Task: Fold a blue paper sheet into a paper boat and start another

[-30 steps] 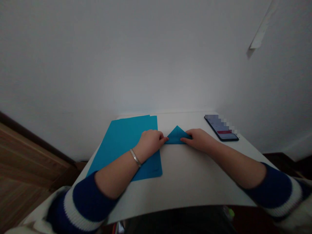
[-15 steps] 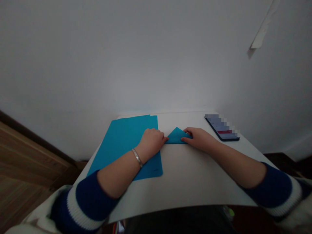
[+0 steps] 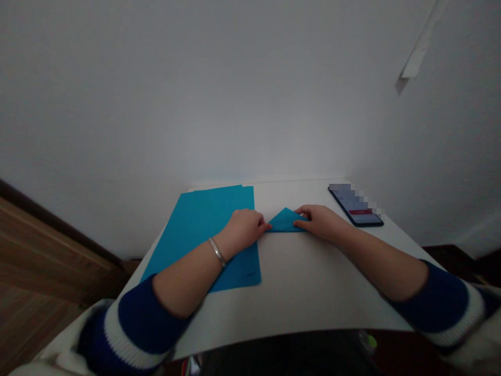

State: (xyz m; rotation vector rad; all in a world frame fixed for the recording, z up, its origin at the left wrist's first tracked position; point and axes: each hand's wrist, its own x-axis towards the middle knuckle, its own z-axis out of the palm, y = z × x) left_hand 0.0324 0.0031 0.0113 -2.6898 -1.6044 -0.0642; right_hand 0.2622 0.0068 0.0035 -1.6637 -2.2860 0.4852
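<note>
A small blue sheet of paper folded into a triangle (image 3: 285,220) lies on the white table (image 3: 289,287), its peak pointing away from me. My left hand (image 3: 246,228) pinches its left corner between thumb and curled fingers, with the wrist above the larger blue sheets. At the right corner, my right hand (image 3: 318,221) grips the folded paper, thumb on the near face and fingers behind it. That right corner is partly hidden by the hand.
Larger blue paper sheets (image 3: 195,224) lie stacked on the left of the table, under my left forearm. A phone (image 3: 354,206) with its screen lit rests at the back right. A pale wall (image 3: 250,104) rises behind the table, and wooden panelling (image 3: 47,261) stands at the left.
The folded triangle has shifted very slightly to the right and its peak sits a little lower. Both hands keep their hold with hardly any movement.
</note>
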